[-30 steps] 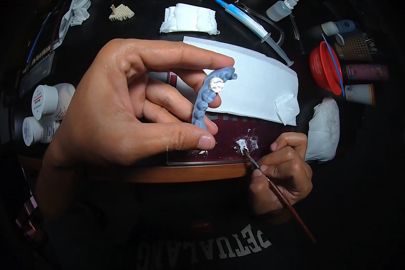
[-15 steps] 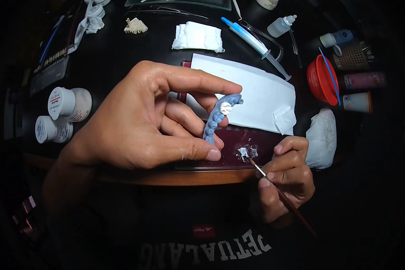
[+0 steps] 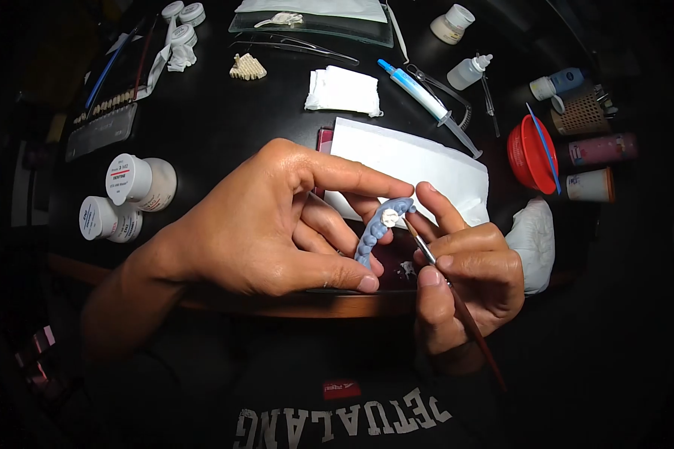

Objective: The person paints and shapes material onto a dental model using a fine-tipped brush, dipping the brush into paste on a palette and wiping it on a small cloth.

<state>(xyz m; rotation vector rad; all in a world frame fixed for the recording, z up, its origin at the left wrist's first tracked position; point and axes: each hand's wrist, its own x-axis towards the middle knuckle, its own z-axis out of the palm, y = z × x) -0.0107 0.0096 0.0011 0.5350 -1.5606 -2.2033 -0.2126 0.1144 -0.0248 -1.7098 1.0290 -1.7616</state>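
My left hand (image 3: 277, 224) grips a blue-grey dental model (image 3: 369, 238), a curved row of teeth, between thumb and fingers. One tooth on it carries a white crown-shaped build-up (image 3: 389, 217). My right hand (image 3: 472, 277) is closed around a fine paintbrush (image 3: 457, 295) with a dark red handle and metal ferrule. The brush tip is right beside the white tooth; whether it touches cannot be made out. Below the model, a smear of white paste (image 3: 406, 269) lies on a dark red slab, mostly covered by my hands.
White paper (image 3: 412, 161) lies behind my hands, with a folded tissue (image 3: 343, 91) and a syringe (image 3: 430, 105) beyond. Lidded powder jars (image 3: 131, 183) stand at left. On the right are a red bowl (image 3: 528, 157) and a wad of white tissue (image 3: 533, 247).
My right hand has lifted the brush from the paste on the slab up to the white tooth. My left hand still holds the model. The view has shifted slightly.
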